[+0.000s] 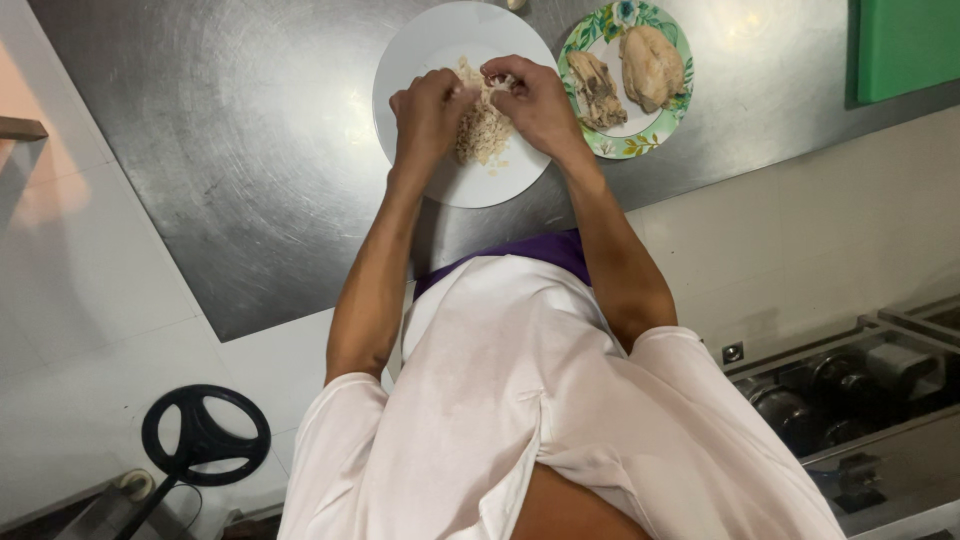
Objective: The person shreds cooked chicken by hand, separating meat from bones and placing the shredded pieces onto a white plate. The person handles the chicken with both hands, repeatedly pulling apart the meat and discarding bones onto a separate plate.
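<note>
On the steel counter stands a white plate (415, 50) with a heap of shredded cooked chicken (482, 132). Over that heap, my left hand (428, 112) and my right hand (532, 100) both pinch one strip of chicken (497, 84) and hold it between their fingertips. Just right of my right hand stands a floral-rimmed plate (625, 148) with a whole pale chicken piece (652, 66) and a darker, partly stripped piece (598, 90).
The steel counter (250, 150) runs across the top, its front edge near my waist. A green board (905, 45) lies at the top right. On the tiled floor, a black round stand (205, 435) sits lower left; a metal rack with dark pots (830, 400) is lower right.
</note>
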